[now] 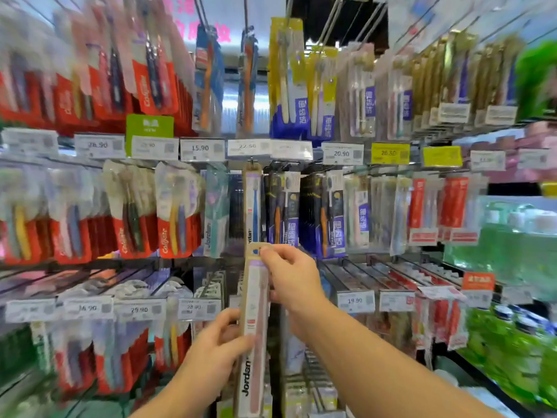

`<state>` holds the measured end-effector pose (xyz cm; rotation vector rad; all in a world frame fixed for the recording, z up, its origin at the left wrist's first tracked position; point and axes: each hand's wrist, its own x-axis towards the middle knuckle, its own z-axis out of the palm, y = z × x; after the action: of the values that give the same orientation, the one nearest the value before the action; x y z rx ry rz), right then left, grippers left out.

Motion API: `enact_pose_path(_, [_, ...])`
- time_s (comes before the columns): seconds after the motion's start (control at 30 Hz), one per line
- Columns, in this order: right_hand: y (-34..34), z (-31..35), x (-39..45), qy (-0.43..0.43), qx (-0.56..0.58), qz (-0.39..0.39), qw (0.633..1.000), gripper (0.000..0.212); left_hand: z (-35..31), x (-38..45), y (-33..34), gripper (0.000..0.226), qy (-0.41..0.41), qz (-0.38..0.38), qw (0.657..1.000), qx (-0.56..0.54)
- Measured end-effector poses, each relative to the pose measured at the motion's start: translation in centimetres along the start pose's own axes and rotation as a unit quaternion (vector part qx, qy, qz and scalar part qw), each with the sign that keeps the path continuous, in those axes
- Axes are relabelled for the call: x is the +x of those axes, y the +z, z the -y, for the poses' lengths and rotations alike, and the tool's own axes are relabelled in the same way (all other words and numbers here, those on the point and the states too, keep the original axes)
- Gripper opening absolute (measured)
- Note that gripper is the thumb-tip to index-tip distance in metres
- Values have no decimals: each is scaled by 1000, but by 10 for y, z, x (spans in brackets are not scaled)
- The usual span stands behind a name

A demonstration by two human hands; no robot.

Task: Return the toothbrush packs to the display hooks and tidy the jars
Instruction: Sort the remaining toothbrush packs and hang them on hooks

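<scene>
Matt brown card pack [254, 300] with glossy clear plastic front, thin metal hooks [355, 267]

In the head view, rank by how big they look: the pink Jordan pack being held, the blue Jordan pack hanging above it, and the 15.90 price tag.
1. Pink Jordan pack, though it's nearest the camera.
2. Blue Jordan pack.
3. 15.90 price tag.

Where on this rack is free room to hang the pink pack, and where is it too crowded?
Free: the hook holding one blue Jordan pack, directly above the pink pack gripped by both the left hand and right hand. Crowded: the red Colgate rows to the left, purple-labelled packs to the right.
</scene>
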<state>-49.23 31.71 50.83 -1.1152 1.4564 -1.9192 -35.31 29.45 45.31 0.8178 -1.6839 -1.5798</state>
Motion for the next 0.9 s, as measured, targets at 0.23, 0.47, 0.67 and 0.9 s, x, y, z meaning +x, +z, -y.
enact_pose_path(0.23, [-12,23,43,41,54,12,998,29,-40,50,-9,28,89,-39,995,21])
enact_pose_path(0.47, [4,-5,88,-83,-236,-42,967,11,-62,104,-50,30,141,-92,986,-11])
enact_pose_path(0.67, [44,-14,108,-154,-460,-116,867,36,-51,130,-83,31,144,-81,986,-32])
enact_pose_path(0.9, [72,-17,133,-64,-500,-185,843,63,-56,153,-107,34,160,-45,985,-36])
